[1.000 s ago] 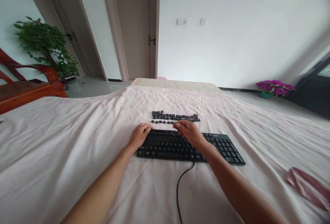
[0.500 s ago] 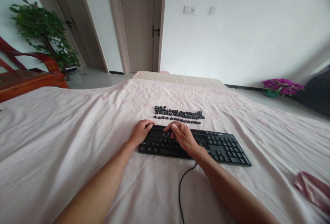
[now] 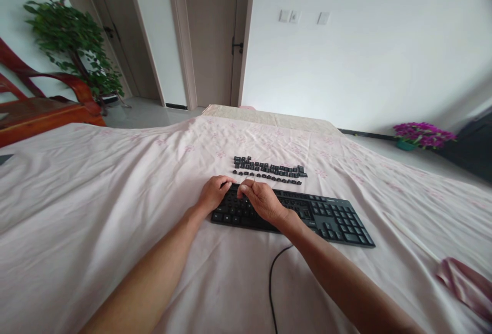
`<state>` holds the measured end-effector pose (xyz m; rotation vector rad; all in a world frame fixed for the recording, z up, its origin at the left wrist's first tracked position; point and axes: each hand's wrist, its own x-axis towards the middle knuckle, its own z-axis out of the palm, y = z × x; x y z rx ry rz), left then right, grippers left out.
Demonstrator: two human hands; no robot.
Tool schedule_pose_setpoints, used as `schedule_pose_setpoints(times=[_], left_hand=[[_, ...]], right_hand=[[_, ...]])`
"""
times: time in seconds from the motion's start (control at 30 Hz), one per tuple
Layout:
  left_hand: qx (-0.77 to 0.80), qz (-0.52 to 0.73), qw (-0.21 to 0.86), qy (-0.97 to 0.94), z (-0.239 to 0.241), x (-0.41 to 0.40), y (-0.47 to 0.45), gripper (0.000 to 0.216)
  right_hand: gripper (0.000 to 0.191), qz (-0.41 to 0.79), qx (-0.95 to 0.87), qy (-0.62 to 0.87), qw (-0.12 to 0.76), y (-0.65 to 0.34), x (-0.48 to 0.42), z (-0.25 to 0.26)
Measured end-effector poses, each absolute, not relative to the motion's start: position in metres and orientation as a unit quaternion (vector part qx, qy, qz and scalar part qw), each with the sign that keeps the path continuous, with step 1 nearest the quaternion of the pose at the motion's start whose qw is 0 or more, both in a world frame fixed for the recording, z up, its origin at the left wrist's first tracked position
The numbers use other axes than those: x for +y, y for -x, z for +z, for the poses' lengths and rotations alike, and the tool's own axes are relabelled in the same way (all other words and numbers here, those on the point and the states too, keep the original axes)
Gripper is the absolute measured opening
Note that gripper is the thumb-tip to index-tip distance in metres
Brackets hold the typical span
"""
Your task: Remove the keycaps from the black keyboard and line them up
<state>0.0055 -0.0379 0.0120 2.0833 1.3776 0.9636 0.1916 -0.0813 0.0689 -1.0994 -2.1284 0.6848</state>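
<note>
A black keyboard [image 3: 338, 221] lies on the patterned pink cloth, and many of its keys on the left and middle part are off. My left hand [image 3: 216, 193] grips its upper left corner, fingers along the far edge. Over the left part of the keyboard, my right hand [image 3: 263, 201] is curled, with thumb and forefinger pinched together. A thin, pale wire loop [image 3: 250, 179] shows at its fingers and looks like a small wire tool; its lower end is hard to make out. Loose black keycaps [image 3: 269, 168] lie in rows just beyond the keyboard.
The keyboard's cable [image 3: 271, 283] runs toward me across the pink cloth [image 3: 115, 211]. A folded pink satin cloth [image 3: 463, 283] lies at the right. Beyond are a wooden chair [image 3: 49, 113], a leafy plant [image 3: 69, 32], doors, and purple flowers [image 3: 423, 134] by the wall.
My right hand has shifted slightly left and turned, its fingers more curled over the keyboard. The left hand keeps its grip on the corner. The whole view has shifted a little.
</note>
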Motion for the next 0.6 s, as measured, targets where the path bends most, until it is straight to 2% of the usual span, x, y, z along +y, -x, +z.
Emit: schedule_pose_setpoints(times=[0.13,0.37,0.6], left_hand=[[0.505,0.348,0.228,-0.756,0.012,-0.039,-0.006,0.029],[0.500,0.365,0.221,-0.754,0.010,-0.038,-0.005,0.027],[0.495,0.391,0.132,-0.764,0.024,-0.053,-0.006,0.027]], right_hand=[[0.037,0.241,-0.811,0.426,0.319,-0.190,-0.083,0.067],[0.039,0.220,-0.789,0.437,0.372,-0.189,-0.089,0.062],[0.042,0.219,-0.796,0.433,0.360,-0.186,-0.097,0.059]])
